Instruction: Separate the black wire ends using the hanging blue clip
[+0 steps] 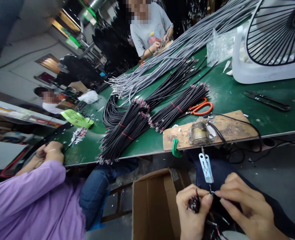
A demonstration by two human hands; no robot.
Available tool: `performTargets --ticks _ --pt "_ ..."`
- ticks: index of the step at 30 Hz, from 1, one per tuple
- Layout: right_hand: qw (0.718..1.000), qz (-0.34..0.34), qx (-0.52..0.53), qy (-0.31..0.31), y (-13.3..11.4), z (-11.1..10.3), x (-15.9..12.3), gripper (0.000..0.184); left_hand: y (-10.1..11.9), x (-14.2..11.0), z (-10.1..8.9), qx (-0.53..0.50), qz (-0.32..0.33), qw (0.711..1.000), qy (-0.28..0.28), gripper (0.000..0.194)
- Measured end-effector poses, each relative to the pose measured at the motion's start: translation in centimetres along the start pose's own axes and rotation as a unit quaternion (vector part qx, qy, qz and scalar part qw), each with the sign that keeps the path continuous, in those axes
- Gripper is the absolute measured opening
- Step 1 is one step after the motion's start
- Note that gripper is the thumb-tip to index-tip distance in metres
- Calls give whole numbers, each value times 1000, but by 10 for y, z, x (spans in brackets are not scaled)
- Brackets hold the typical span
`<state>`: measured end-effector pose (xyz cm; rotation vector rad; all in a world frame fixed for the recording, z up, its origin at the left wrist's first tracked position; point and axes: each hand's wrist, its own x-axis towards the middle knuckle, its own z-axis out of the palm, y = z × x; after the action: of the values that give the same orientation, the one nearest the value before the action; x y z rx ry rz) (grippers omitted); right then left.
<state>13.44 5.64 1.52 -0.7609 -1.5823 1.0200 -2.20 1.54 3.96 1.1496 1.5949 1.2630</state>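
Left hand [193,210] with its fingers curled around thin black cables with red and white ends [194,204], right hand [248,204] pinching a thin wire end [213,192] beside them, pale-blue plastic clip [208,176] just beyond the fingers, tan wooden board [233,126] farther, on the green worktop [227,91].

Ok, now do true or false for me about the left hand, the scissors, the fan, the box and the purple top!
1. The left hand holds wires. True.
2. The scissors have blue handles. False: the scissors' handles are orange.
3. The white fan stands on the green table. True.
4. The box sits up on the table. False: the cardboard box is down below the table's edge.
5. Someone nearby wears a purple top. True.
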Motion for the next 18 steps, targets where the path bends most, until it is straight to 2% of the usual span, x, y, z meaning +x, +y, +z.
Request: performTargets --ticks 3,6,8,10,11,13,18 --pt "992 126 17 20 -1 -1 29 12 1 0 -3 -14 33 999 2 22" --pt "975 204 81 -39 -1 2 62 27 5 3 -6 -16 54 998 12 22" --pt "940 275 193 -58 -1 8 75 37 7 6 -6 -10 62 998 20 23" --pt "885 334 319 -63 1 14 81 40 8 10 -5 -5 70 997 26 25" --pt "859 351 367 -64 2 17 81 41 8 12 -4 -3 73 997 27 26" --pt "832 362 416 -61 4 21 78 43 8 16 -2 0 74 997 24 29" --pt "821 359 441 -48 10 26 73 44 8 23 1 16 62 998 -1 36"
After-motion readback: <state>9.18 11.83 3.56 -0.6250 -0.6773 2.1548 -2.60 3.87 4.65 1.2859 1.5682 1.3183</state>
